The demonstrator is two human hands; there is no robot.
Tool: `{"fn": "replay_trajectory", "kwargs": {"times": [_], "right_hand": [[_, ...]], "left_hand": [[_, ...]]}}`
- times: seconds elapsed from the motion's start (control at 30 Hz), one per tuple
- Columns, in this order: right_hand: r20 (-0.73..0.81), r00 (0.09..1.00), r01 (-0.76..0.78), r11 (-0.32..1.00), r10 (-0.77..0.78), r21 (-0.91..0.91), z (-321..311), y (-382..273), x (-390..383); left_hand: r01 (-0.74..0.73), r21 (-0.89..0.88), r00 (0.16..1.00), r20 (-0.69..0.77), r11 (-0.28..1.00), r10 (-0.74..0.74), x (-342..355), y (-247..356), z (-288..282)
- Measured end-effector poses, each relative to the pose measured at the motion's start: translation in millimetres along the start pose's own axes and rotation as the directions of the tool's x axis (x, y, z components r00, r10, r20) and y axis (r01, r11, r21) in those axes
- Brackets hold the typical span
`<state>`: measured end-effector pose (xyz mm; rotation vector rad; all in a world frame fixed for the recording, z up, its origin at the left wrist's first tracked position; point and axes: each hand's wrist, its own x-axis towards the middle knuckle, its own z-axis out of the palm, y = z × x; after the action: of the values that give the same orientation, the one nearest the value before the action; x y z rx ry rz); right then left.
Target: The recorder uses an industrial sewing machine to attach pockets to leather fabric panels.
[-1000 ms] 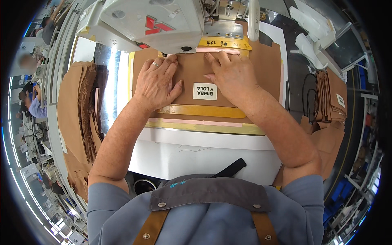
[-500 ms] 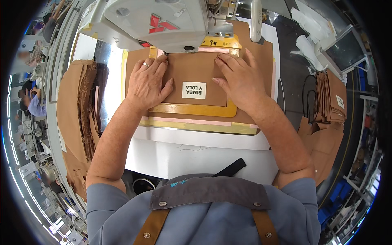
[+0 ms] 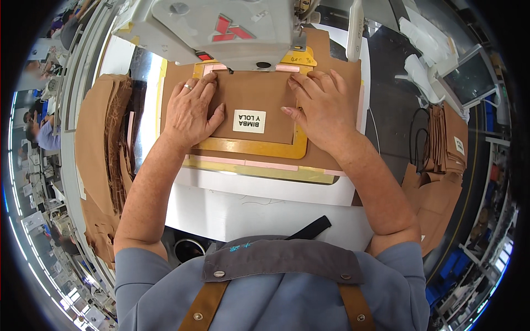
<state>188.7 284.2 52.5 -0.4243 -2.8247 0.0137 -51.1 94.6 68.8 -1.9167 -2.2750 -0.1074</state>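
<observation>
Both my palms face down on a brown fabric panel [image 3: 254,91] under the sewing machine head. My left hand [image 3: 190,113] lies on its left side, fingers stretched toward the far edge and thumb apart. On the right side rests my right hand [image 3: 326,110], its fingers spread and thumb pointing inward. Neither hand grips anything. A yellow frame [image 3: 248,145] borders the panel, partly covered by my hands. Between the hands, nearer to me, a white rectangular label [image 3: 249,121] with dark print sits on the fabric. More brown fabric [image 3: 349,71] extends beyond the frame.
The grey-white sewing machine head [image 3: 248,47] hangs over the frame's far edge. Stacked brown pieces [image 3: 102,143] stand at the left; a folded brown stack [image 3: 446,138] lies at the right. A screen [image 3: 466,77] stands far right. A white table edge [image 3: 265,212] is near me.
The framed panel with its label has shifted left relative to the machine head, and both hands have moved with it. More of the frame's right side now shows.
</observation>
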Motion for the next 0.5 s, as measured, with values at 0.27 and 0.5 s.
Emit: {"fn": "replay_trajectory", "kwargs": {"times": [0.27, 0.5], "right_hand": [[-0.011, 1.0, 0.024, 0.999, -0.023, 0.047, 5, -10, 10], [-0.069, 0.997, 0.03, 0.996, -0.024, 0.089, 3, -21, 20]], "left_hand": [[0.027, 0.042, 1.0, -0.003, 0.999, -0.027, -7, -9, 0], [0.076, 0.048, 0.995, 0.053, 0.996, -0.079, -8, -15, -3]]}}
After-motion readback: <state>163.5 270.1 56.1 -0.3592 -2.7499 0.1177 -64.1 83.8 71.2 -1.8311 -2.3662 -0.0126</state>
